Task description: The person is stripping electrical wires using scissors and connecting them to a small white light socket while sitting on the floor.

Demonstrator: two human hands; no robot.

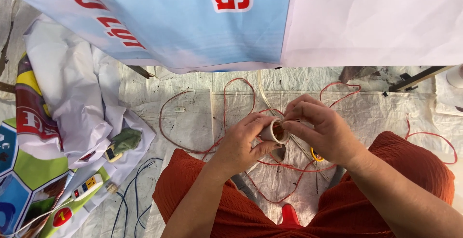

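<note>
My left hand (243, 144) grips a small white lamp socket (274, 132), its open end turned toward me with coppery metal inside. My right hand (322, 133) pinches at the socket's rim, fingertips touching it; whether a wire end is between the fingers I cannot tell. Thin red wire (226, 103) loops over the white floor sheet (193, 117) behind and below both hands. Both hands hover above my lap in rust-orange cloth (415, 165).
A printed blue-and-white banner (193, 21) hangs across the top. At left lie crumpled white sheets (67, 88), a green rag (126, 140), a white power strip (87, 186) and dark blue wires (130, 190). A red tool handle (289, 215) sits between my knees.
</note>
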